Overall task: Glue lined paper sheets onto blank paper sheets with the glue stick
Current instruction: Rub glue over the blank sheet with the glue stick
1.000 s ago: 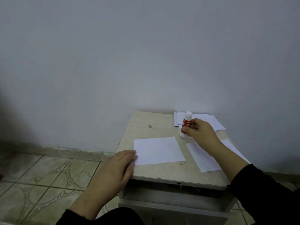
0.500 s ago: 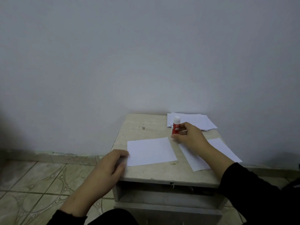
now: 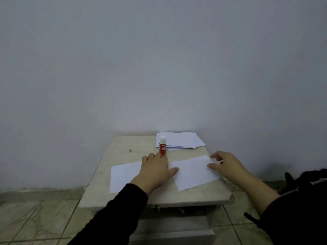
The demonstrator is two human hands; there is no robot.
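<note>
glue stick (image 3: 162,145) stands upright before the paper stack (image 3: 179,140). two loose sheets: left hand (image 3: 155,169) lies flat on one sheet (image 3: 123,175), right hand (image 3: 225,163), fingers relaxed, touches the other sheet (image 3: 193,171).

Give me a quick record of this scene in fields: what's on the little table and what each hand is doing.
surface: small table against a wall
glue stick: upright, capped, not held
paper stack: at far edge, behind the glue stick
left sheet: flat, partly under left hand
right sheet: flat, angled
left hand: resting flat, fingers straight
right hand: fingers loosely bent at right sheet's edge, holding nothing
</note>
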